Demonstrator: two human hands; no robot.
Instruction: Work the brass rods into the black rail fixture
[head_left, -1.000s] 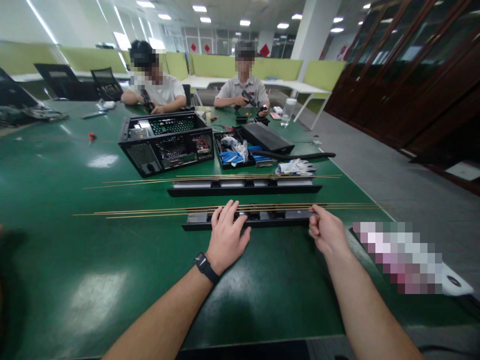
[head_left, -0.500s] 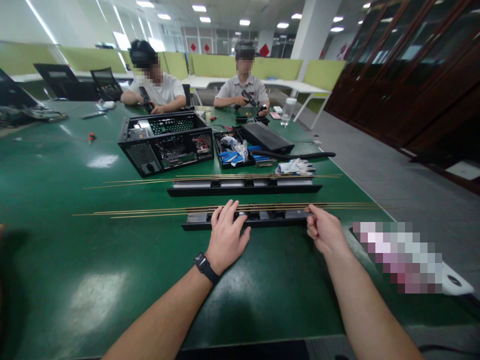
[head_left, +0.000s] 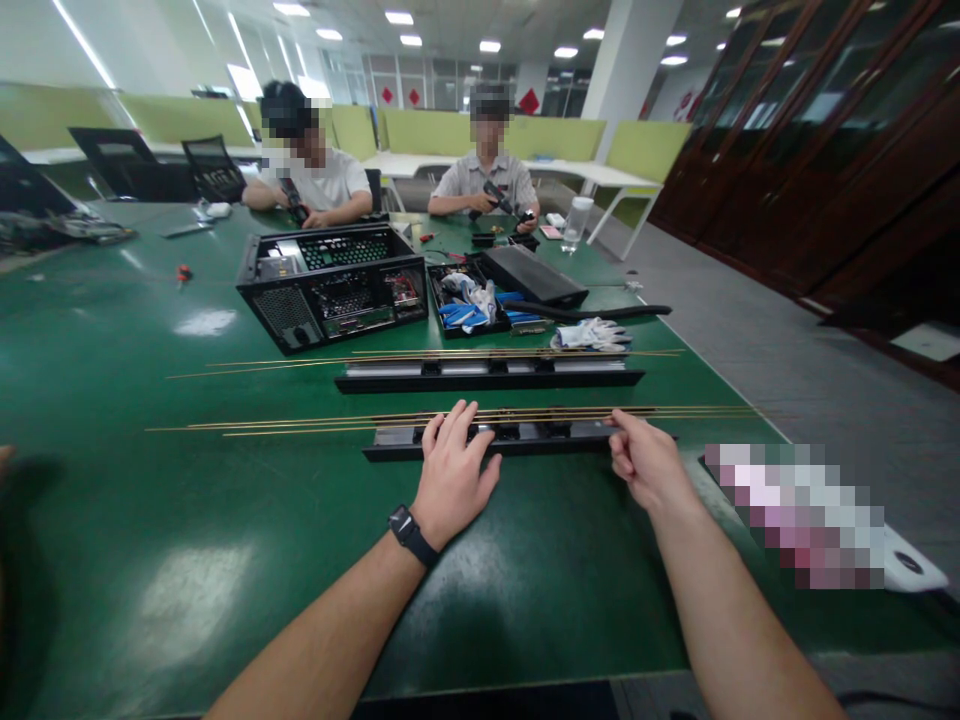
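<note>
Several thin gold-coloured rods (head_left: 300, 421) lie lengthwise across a black and silver rail (head_left: 581, 433) in front of me. My left hand (head_left: 454, 475), wearing a watch (head_left: 412, 535), rests over the rail's middle. Its fingers are stretched out and slightly spread, with their tips on the rods. Near the rail's right end, my right hand (head_left: 646, 462) has its fingers curled and pinches one rod between thumb and forefinger. A second rail (head_left: 480, 381) lies parallel behind, with more thin rods (head_left: 277, 362) along its back.
Beyond the rails stand an open black computer case (head_left: 330, 290), a tray (head_left: 491, 328) holding gloves, and a flat black box (head_left: 534, 275). A white-and-blue glove (head_left: 592, 334) lies beside them. Right of me is a blurred white object (head_left: 911, 562). Two people sit opposite, holding dark tools.
My right hand has shifted very slightly left along the rail, still pinching. One rod's left end has moved a touch to the right. My left hand stays in place.
</note>
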